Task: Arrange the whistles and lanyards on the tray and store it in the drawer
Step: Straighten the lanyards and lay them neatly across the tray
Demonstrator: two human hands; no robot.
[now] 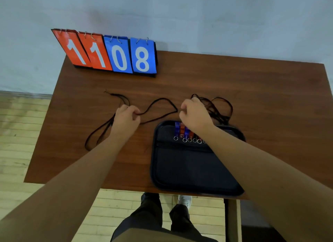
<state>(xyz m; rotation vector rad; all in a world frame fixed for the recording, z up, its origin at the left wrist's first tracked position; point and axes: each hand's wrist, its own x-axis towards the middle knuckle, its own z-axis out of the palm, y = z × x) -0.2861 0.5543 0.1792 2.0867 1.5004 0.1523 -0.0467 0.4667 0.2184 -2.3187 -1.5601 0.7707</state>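
The left hand (126,118) and right hand (195,114) each pinch the limp, light black lanyard (158,99) at the tabletop's (270,97) middle, off the tray's (153,160) far left corner; it will likely sag, so gather its loops

Whistles (182,129) partly under right hand (194,115) — count unclear; lanyard bundle (220,112) half hidden.

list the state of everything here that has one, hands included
tray, flat on the table
whistles, lined up at the tray's far end
lanyard loop, slack on the table between both hands
lanyard pile, loose tangle beyond the tray
left hand, grips the lanyard loop
right hand, fingers curled, seems to pinch the loop's tip
scoreboard, upright, showing 11 08
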